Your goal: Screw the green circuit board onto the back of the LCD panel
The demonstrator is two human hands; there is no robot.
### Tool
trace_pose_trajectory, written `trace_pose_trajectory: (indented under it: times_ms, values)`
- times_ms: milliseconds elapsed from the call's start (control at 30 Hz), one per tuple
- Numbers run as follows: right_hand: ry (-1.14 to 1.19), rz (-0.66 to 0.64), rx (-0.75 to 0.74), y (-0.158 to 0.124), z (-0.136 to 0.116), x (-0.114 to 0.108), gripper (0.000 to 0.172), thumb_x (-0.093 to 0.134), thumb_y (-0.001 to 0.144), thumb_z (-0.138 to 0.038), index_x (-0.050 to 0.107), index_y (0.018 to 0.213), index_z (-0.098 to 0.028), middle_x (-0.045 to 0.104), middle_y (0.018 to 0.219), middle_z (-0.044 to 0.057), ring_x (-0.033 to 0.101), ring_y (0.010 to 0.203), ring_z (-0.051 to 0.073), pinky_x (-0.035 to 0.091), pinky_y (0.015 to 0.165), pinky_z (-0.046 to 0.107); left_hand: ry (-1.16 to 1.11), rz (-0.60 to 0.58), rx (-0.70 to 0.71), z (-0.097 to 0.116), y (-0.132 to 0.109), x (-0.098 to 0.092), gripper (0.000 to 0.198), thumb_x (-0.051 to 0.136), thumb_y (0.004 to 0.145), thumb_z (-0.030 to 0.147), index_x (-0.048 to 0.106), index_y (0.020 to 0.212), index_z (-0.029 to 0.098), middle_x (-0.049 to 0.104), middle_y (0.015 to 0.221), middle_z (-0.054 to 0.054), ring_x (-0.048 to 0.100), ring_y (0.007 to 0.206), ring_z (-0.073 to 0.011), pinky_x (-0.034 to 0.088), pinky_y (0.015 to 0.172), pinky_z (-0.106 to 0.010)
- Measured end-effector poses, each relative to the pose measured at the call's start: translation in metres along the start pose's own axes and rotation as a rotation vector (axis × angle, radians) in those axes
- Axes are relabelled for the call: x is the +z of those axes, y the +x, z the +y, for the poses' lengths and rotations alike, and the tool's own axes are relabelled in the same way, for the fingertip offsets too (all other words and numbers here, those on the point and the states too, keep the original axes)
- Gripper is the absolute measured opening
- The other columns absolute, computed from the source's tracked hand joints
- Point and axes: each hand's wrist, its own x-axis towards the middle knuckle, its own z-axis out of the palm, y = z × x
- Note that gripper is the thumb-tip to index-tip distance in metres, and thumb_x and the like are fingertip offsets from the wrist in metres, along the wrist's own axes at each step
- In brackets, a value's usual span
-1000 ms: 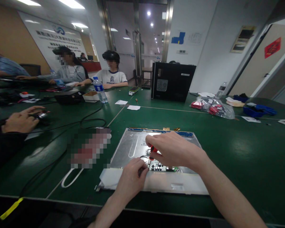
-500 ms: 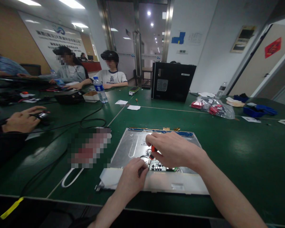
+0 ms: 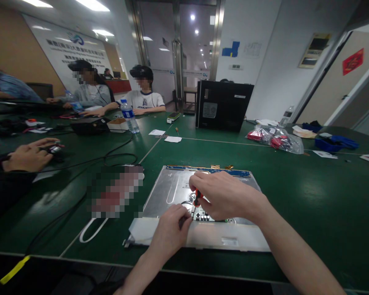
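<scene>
My right hand (image 3: 223, 194) is wrapped round the red and black handle of a screwdriver (image 3: 197, 198), whose thin shaft points down. Under it is a small green and white circuit board (image 3: 204, 216) with dark round components, partly covered by my hands. The board sits on the silver metal back of a flat display panel (image 3: 160, 194), which lies on the table. Low by the shaft, my left hand (image 3: 174, 225) is closed in a pinch over the panel's whitish near strip (image 3: 209, 237); what its fingertips hold is hidden.
A blurred-out pinkish object with a white loop (image 3: 94, 231) lies left of the panel. Black cables (image 3: 107, 157) cross the green table. A water bottle (image 3: 129, 116), a black computer case (image 3: 223, 105) and bagged red items (image 3: 276, 138) stand farther off. Another person's hand (image 3: 30, 155) works at left.
My right hand and the screwdriver handle have shifted very slightly; my left hand stays in place. Far left, a co-worker's outstretched arm has drawn back.
</scene>
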Motion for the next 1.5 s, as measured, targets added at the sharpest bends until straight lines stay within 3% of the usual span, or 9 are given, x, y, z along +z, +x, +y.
trace_pose_trajectory:
  times_ms: [133,367,633,900,1133,1500]
  values:
    - [0.005,-0.019,0.03,0.0024,-0.0001,-0.0011,0.016,0.048,0.083,-0.02,0.05,0.099,-0.017,0.065,0.095,0.006,0.057,0.069,0.015,0.025,0.05,0.028,-0.005,-0.003,0.001,0.0006,0.0002,-0.0005,0.014,0.05,0.076,0.012,0.056,0.065,0.019,0.059,0.07,-0.002,0.055,0.071,-0.0188,0.039,0.064,-0.029]
    - [-0.047,-0.034,0.12,0.0055,-0.0001,-0.002,0.021,0.05,0.088,-0.038,0.052,0.095,-0.018,0.067,0.079,0.004,0.058,0.065,0.017,0.023,0.048,0.028,-0.011,-0.003,0.0,-0.0032,-0.0004,0.0018,0.013,0.051,0.076,0.011,0.055,0.067,0.019,0.059,0.072,-0.001,0.056,0.072,-0.0184,0.039,0.065,-0.029]
    - [-0.005,-0.008,-0.003,0.002,-0.0007,-0.0008,0.02,0.049,0.081,-0.02,0.05,0.101,-0.016,0.066,0.096,0.007,0.057,0.071,0.016,0.027,0.05,0.029,0.019,0.008,0.01,-0.0006,0.0008,0.0003,0.014,0.052,0.075,0.01,0.054,0.064,0.019,0.059,0.071,-0.001,0.056,0.072,-0.0186,0.039,0.064,-0.029]
    - [-0.014,0.002,0.056,0.0065,-0.0006,0.0007,0.022,0.05,0.087,-0.033,0.051,0.102,-0.017,0.068,0.09,0.006,0.06,0.071,0.019,0.027,0.051,0.029,0.009,0.009,0.012,-0.0032,-0.0004,0.0025,0.014,0.051,0.076,0.011,0.054,0.065,0.019,0.059,0.071,-0.001,0.055,0.071,-0.0184,0.039,0.064,-0.029]
    - [0.012,0.019,-0.018,0.0006,-0.0009,0.001,0.025,0.051,0.079,-0.022,0.049,0.103,-0.015,0.064,0.096,0.007,0.057,0.069,0.017,0.027,0.051,0.029,0.012,0.002,0.017,-0.0028,0.0004,0.0019,0.014,0.051,0.076,0.011,0.053,0.064,0.019,0.058,0.069,-0.001,0.054,0.07,-0.0182,0.038,0.063,-0.029]
    - [-0.006,0.012,0.012,0.004,-0.0004,-0.0001,0.019,0.048,0.085,-0.022,0.049,0.102,-0.016,0.067,0.097,0.007,0.061,0.074,0.02,0.028,0.05,0.03,-0.001,0.004,-0.003,0.0002,0.0003,-0.0005,0.015,0.05,0.076,0.011,0.055,0.064,0.019,0.06,0.07,-0.002,0.055,0.071,-0.0187,0.039,0.064,-0.029]
